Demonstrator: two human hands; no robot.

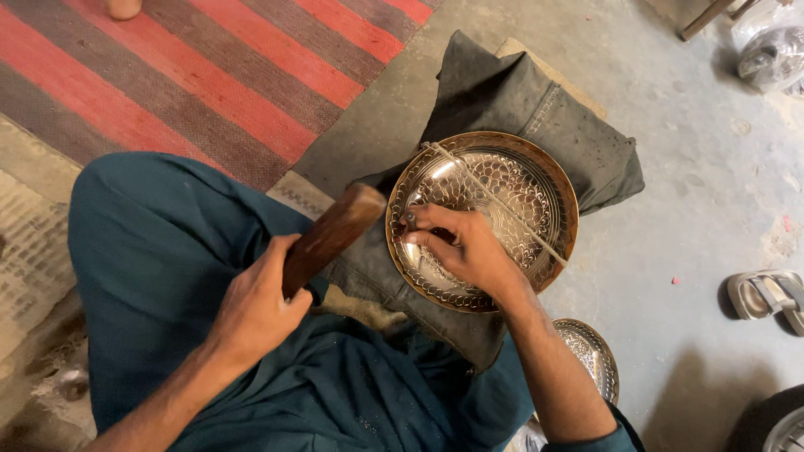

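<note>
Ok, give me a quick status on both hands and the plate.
Left hand grips wooden mallet, raised. Right hand pinches small punch on engraved metal plate. Plate sits on dark cushion; thin strip lies across it.

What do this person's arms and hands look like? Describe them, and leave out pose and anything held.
Both forearms are bare, as are the left hand and the right hand; no gloves, rings or watch show. A dark teal sleeve edge appears at the right elbow, matching the teal clothing.
</note>
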